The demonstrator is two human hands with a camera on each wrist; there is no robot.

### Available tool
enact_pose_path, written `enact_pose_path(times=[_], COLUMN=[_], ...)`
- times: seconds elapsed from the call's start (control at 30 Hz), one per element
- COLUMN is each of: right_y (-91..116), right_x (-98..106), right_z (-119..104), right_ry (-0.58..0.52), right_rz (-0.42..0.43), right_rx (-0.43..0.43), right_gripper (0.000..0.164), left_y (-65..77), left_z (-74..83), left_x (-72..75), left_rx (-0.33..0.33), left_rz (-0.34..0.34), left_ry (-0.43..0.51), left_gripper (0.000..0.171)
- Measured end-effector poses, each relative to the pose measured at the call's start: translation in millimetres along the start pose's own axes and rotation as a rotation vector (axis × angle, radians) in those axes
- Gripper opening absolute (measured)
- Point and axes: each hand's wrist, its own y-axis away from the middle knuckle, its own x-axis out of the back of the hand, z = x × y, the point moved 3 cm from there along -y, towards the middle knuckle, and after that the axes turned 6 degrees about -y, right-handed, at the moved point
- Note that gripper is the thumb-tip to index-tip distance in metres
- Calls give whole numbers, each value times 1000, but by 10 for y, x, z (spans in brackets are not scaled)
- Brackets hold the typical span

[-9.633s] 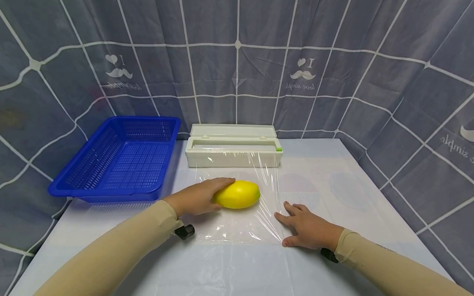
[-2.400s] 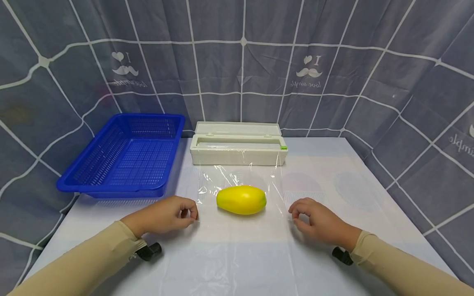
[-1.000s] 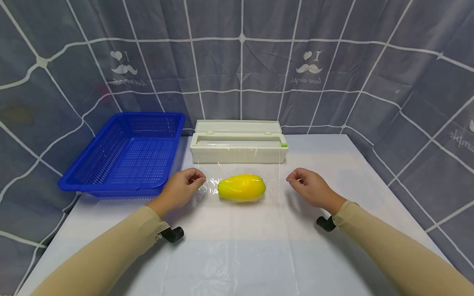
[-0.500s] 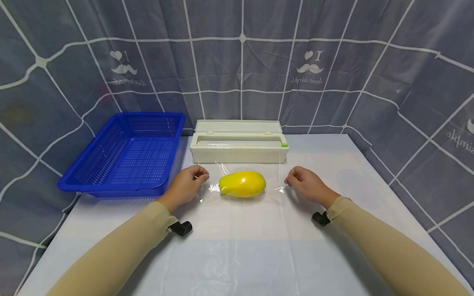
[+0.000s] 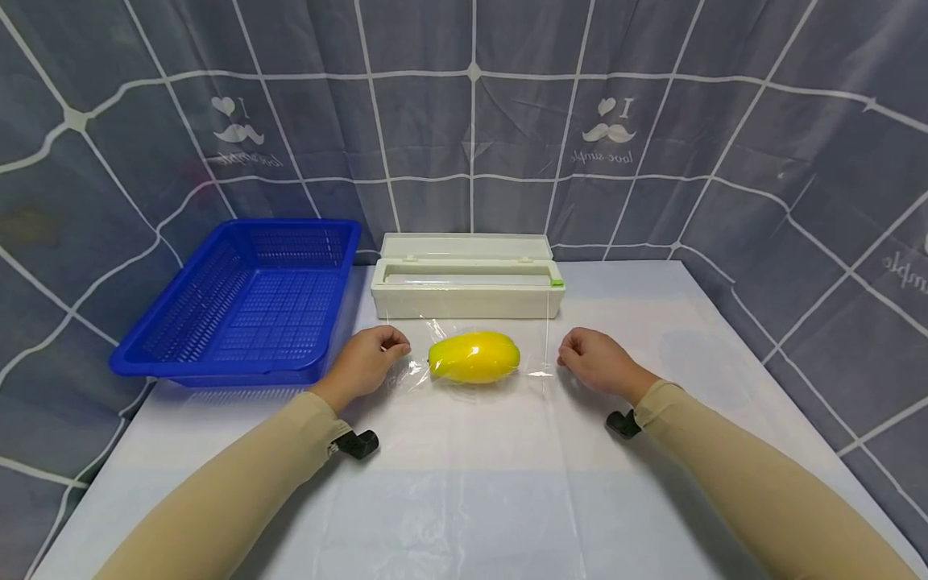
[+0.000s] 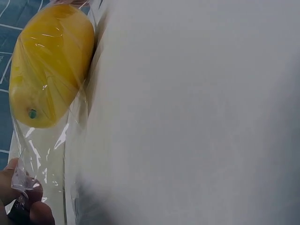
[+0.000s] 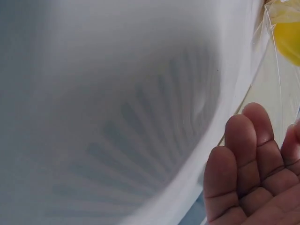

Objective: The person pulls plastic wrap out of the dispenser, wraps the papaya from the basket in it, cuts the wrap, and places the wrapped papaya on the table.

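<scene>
A yellow papaya point(image 5: 474, 357) lies sideways mid-table with clear cling film point(image 5: 412, 374) over it. The film runs from a white dispenser box point(image 5: 467, 304) standing behind, its lid up. At the papaya's left, my left hand point(image 5: 361, 361) pinches gathered film between thumb and fingers. On the other side, my right hand point(image 5: 603, 364) pinches the film's right edge. Neither hand touches the fruit. In the left wrist view the papaya point(image 6: 51, 65) shows through wrinkled film, its stem end facing the hand point(image 6: 33, 199). The right wrist view cuts off the pinching fingertips of the right hand point(image 7: 255, 173).
A blue plastic basket point(image 5: 329, 338) stands at the left, close beside the left hand. White cloth point(image 5: 464, 499) covers the table. A grey curtain with white lines point(image 5: 420, 129) closes off the back and sides. A green slider point(image 5: 557, 283) sits on the dispenser's right end.
The left hand let go of the papaya; then both hands took the film's near edge and carried it forward over the fruit. In the last half second the papaya has shifted slightly towards the box.
</scene>
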Motion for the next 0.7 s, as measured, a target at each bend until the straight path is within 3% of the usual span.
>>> enact_pose_path(times=[0.33,0.7], right_y=[1,-6], right_x=[-3,-12], right_z=[-28,-28], right_ry=[100,111], right_rz=[-15,-35], right_rx=[-2,-14], right_gripper=[19,19], left_y=[-24,3], left_z=[14,1], left_x=[-20,-20], left_rx=[14,16], left_rz=[-34,-42], left_ry=[0,25], left_gripper=[10,16])
